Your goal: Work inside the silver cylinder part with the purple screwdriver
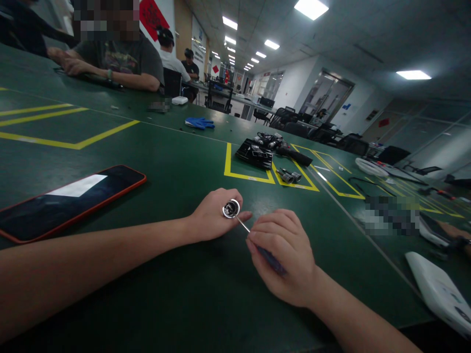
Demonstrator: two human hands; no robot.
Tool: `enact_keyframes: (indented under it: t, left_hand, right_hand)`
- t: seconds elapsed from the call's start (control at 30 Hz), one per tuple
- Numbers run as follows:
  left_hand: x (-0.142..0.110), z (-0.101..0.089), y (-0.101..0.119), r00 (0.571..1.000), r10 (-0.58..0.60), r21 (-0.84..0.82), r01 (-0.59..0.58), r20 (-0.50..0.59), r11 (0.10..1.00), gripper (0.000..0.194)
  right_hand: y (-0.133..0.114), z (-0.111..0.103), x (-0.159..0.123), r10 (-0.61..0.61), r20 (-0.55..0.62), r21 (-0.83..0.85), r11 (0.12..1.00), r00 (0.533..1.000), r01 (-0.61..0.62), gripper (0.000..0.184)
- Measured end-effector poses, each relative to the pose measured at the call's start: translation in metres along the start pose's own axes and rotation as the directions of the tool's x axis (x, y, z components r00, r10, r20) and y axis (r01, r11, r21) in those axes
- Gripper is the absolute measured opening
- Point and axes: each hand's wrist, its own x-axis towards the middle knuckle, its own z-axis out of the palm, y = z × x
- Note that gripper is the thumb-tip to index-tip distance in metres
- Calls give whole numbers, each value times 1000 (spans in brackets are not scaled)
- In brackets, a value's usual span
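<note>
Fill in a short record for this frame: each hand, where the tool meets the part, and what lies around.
Left hand: holds a round metal-rimmed part
Right hand: grips a thin-shafted tool by its bluish handle
Tool tip: at the part's face; exact contact too small to tell
Left side: phone in an orange-red case, lying on the green table
Beyond hands: black packet, metal fittings, blue glove
Across table: seated person in a grey shirt
</note>
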Motion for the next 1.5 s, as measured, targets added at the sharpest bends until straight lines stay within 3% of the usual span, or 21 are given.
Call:
enact_keyframes:
  t: [0.77,1.07,1.37,1.5]
  left_hand:
    - [1,-4,5,1000,-16,-20,17,22,1000,29]
    - [0,-3,2,1000,-3,-16,3,9,1000,28]
    - [0,-5,3,1000,-14,-27,15,24,1000,29]
    - [1,-4,4,1000,-3,-40,3,18,999,29]
  right_hand:
    - [3,0,3,-31,-14,-36,999,999,30,11]
    - [4,-2,1,-191,102,-239,948,976,211,11]
    - [7,-8,1,-119,95,-136,982,988,132,12]
    - [5,-11,4,-64,67,6,998,996,64,13]
